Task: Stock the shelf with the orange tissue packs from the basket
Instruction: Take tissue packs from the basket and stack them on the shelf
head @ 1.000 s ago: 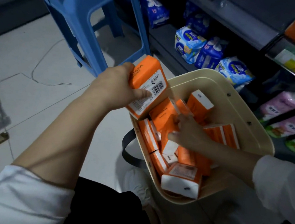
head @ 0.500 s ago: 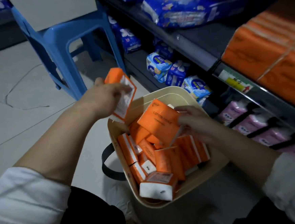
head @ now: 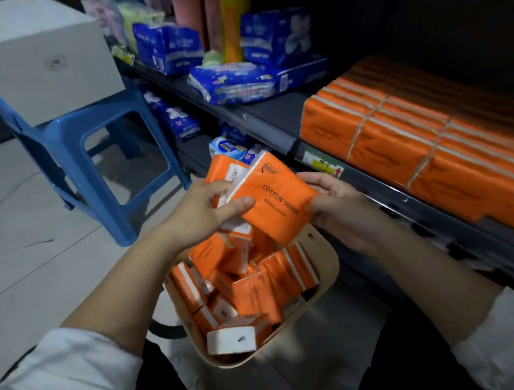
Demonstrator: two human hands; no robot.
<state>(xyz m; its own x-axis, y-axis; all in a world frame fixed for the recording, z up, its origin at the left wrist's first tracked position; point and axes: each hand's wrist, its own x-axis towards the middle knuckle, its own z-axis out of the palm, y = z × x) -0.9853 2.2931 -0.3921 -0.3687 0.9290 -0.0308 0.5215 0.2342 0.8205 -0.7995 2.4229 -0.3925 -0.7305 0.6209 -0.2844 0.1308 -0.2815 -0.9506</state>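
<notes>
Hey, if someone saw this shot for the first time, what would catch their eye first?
The orange tissue packs stand out first, gripped between the left hand and right hand at centre frame, just above a basket heaped with loose packs. To the right, a tidy row of matching packs fills the shelf. Upper left, a white box sits on a blue stool.

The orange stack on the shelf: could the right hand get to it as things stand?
Probably yes. The right hand, holding a tissue pack, sits just before the open shelf front, with nothing between it and the stack.
</notes>
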